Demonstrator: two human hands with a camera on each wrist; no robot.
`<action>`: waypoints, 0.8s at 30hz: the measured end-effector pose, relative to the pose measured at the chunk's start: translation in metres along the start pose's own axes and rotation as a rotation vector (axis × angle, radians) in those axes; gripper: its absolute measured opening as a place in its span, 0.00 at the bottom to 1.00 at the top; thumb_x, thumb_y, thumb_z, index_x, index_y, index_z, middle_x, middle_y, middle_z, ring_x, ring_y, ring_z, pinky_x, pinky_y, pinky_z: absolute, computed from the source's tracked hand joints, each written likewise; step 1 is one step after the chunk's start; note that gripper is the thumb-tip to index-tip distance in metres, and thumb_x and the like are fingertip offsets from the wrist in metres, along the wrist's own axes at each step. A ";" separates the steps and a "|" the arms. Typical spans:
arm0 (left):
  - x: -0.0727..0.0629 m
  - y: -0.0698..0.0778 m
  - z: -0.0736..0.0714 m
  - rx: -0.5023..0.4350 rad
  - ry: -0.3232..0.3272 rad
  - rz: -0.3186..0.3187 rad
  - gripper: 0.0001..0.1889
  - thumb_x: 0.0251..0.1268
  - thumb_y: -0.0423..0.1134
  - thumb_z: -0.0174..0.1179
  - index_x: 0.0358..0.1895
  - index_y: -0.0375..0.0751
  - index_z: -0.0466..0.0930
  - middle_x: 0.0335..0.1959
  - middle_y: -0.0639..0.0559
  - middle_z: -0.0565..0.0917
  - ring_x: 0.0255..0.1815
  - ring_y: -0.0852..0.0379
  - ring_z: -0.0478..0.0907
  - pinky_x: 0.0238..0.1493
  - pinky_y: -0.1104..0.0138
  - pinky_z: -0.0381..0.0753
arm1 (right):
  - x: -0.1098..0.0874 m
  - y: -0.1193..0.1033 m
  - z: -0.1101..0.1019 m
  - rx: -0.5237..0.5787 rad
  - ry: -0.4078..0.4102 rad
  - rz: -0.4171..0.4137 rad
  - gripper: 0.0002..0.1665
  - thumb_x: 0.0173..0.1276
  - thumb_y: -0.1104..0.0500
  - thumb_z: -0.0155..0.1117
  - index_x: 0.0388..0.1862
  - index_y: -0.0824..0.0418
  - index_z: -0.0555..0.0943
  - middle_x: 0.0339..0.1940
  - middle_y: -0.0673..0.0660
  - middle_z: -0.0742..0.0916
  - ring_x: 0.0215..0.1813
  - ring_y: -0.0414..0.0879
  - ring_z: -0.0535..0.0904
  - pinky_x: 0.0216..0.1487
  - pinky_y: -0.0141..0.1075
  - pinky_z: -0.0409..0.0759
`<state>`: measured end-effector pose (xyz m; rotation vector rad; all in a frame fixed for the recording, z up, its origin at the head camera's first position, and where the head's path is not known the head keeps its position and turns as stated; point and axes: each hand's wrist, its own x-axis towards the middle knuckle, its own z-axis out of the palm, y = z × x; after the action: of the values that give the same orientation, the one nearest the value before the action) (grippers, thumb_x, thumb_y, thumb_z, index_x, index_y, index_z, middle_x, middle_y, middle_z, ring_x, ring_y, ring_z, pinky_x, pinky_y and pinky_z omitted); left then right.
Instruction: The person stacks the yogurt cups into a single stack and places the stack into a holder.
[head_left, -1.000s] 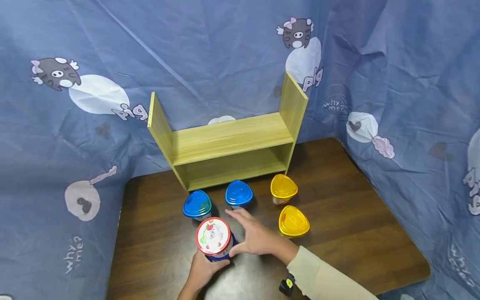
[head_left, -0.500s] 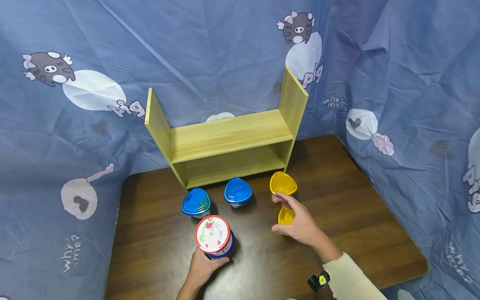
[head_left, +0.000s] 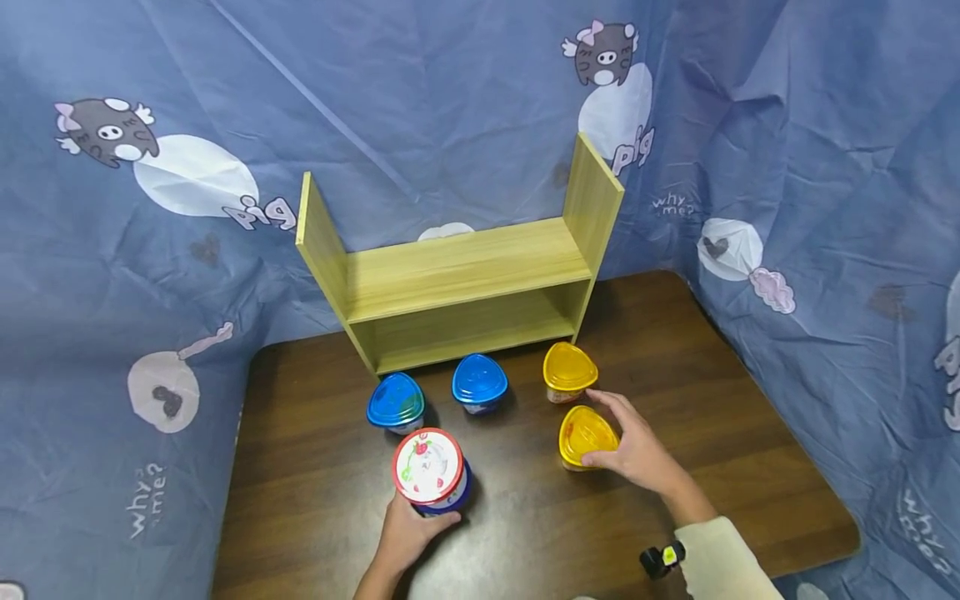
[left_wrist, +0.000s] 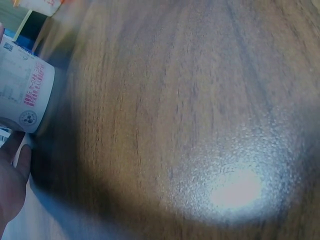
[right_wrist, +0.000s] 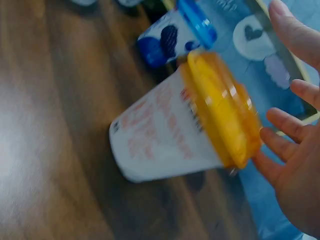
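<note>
In the head view my left hand point(head_left: 405, 535) grips the lower part of a round tub point(head_left: 429, 467) with a red-rimmed white strawberry lid. Dark blue shows beneath it; I cannot tell whether that is a second tub. The left wrist view catches a white printed tub point(left_wrist: 25, 85) with fingers at its lower end. My right hand point(head_left: 641, 450) is spread beside the nearer yellow-lidded cup point(head_left: 587, 437), its thumb over the lid's edge. In the right wrist view, a white cup with a yellow lid point(right_wrist: 220, 110) stands near those extended fingers; contact is unclear.
A second yellow-lidded cup point(head_left: 570, 369) stands just behind. Two blue-lidded cups, one left point(head_left: 396, 400) and one central point(head_left: 479, 380), stand before a wooden two-tier shelf point(head_left: 468, 271). Blue printed cloth point(head_left: 450, 108) hangs behind the brown table point(head_left: 300, 467).
My right hand has left the red-rimmed tub and moved right to the nearer yellow-lidded cup. My left hand stays on its tub.
</note>
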<state>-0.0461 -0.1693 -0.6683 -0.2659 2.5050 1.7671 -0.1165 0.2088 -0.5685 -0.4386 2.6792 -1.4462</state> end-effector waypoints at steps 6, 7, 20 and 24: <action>0.001 0.000 -0.001 0.010 0.001 -0.008 0.54 0.36 0.41 0.86 0.70 0.33 0.63 0.63 0.37 0.77 0.65 0.39 0.74 0.66 0.42 0.70 | -0.001 0.025 0.007 0.064 -0.068 -0.022 0.66 0.44 0.51 0.88 0.79 0.57 0.60 0.71 0.67 0.69 0.71 0.66 0.65 0.69 0.66 0.58; 0.001 0.001 -0.001 0.009 -0.001 -0.011 0.54 0.36 0.42 0.85 0.70 0.33 0.62 0.64 0.38 0.77 0.65 0.39 0.73 0.66 0.42 0.70 | -0.002 0.029 0.008 0.075 -0.072 -0.025 0.67 0.43 0.52 0.88 0.79 0.57 0.60 0.71 0.67 0.69 0.70 0.66 0.65 0.69 0.66 0.59; 0.000 0.004 0.000 0.008 -0.007 -0.035 0.54 0.38 0.42 0.85 0.71 0.33 0.61 0.65 0.37 0.76 0.65 0.38 0.73 0.66 0.41 0.70 | -0.001 0.053 0.017 0.345 -0.141 0.047 0.63 0.49 0.66 0.84 0.81 0.58 0.57 0.75 0.65 0.69 0.70 0.58 0.67 0.66 0.26 0.63; -0.001 0.005 0.000 -0.008 -0.011 -0.027 0.54 0.39 0.41 0.85 0.71 0.34 0.61 0.65 0.37 0.76 0.65 0.39 0.73 0.66 0.42 0.69 | -0.002 0.056 0.019 0.425 -0.152 0.073 0.62 0.51 0.66 0.83 0.80 0.59 0.58 0.75 0.64 0.69 0.70 0.51 0.67 0.65 0.23 0.62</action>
<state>-0.0458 -0.1674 -0.6637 -0.2891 2.4753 1.7642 -0.1232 0.2227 -0.6254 -0.3914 2.1663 -1.8130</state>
